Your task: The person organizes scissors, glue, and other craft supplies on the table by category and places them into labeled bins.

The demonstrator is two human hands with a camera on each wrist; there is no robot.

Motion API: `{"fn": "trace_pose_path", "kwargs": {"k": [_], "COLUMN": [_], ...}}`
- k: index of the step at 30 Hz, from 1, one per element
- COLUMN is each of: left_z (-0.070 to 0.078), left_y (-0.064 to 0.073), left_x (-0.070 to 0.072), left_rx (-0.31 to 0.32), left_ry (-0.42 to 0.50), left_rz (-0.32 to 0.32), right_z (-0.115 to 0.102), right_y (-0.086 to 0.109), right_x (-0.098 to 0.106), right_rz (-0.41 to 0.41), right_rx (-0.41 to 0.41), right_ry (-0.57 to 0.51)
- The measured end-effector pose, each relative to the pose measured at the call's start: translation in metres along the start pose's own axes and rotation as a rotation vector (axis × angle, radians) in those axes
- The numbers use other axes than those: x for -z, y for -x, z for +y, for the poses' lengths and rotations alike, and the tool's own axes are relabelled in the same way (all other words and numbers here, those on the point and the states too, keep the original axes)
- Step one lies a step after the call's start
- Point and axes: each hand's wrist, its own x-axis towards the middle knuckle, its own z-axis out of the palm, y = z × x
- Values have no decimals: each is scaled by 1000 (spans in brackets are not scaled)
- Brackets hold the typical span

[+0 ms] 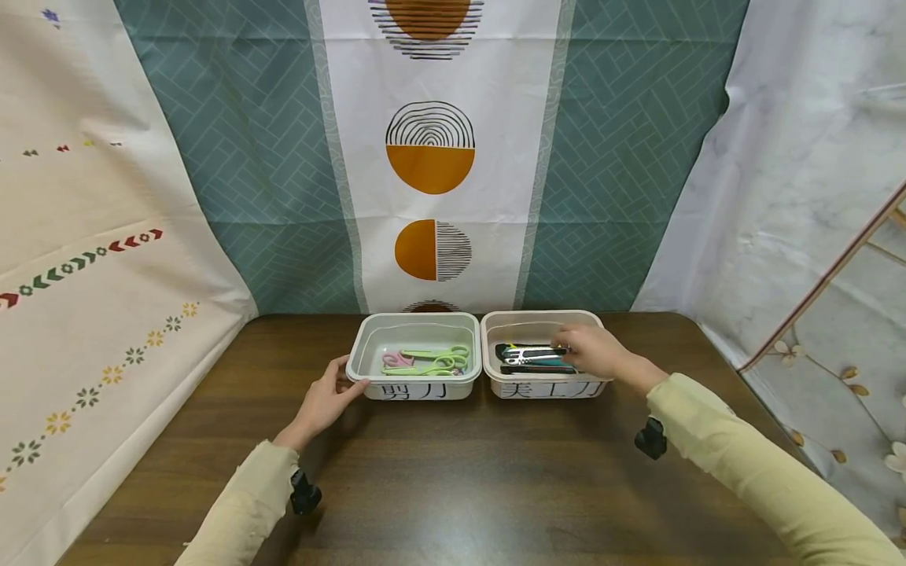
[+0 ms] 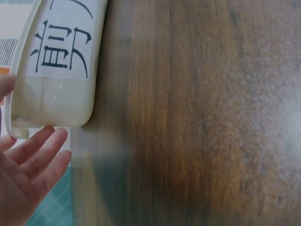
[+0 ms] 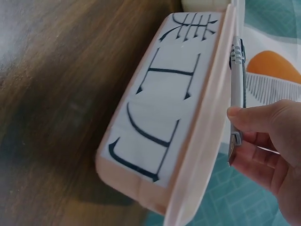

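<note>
My right hand (image 1: 589, 350) pinches a silver utility knife (image 1: 532, 355) between thumb and fingers, above the pinkish bin (image 1: 541, 317). In the right wrist view, the utility knife (image 3: 237, 84) stands along the bin's rim, and my right hand (image 3: 273, 146) holds it near one end. Beneath it lie several other cutters, including a black one (image 1: 538, 369). My left hand (image 1: 325, 401) grips the front left corner of the whitish bin (image 1: 418, 318), its thumb at the rim. Green scissors (image 1: 425, 369) and pink-handled scissors (image 1: 397, 359) lie in that bin.
Both bins stand side by side at the back of a brown wooden table (image 1: 453, 487). Each bears a handwritten front label. A patterned curtain (image 1: 269, 157) hangs directly behind, with pale cloths at either side.
</note>
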Motion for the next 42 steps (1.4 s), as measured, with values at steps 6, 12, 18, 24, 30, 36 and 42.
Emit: {"fn": "trace_pose_path", "kwargs": {"k": [6,12,18,24,30,36,42], "left_z": [2,4,3,2,2,1,0], "left_y": [3,3,3,3,2,2,3], "left_x": [-1,0,1,1,1,1,1], "left_rx": [14,4,7,14,9,13,17], "left_ry": [13,7,4,3,-7,-12,-5], "left_rz": [-3,-5,-7,-4,-4,-6,-2], "right_z": [7,13,18,21,22,23,22], "right_y": [1,0,-2,-6,-6,-8,-8], "right_x": [-6,-8,-15,-22,-27,-34,-33], "right_rz": [-14,-20,-9,21,40,53,65], "right_rx": [-11,-36,-44,-19,-26,-25,-58], "right_ry": [32,51,34,33,18,-26,-73]}}
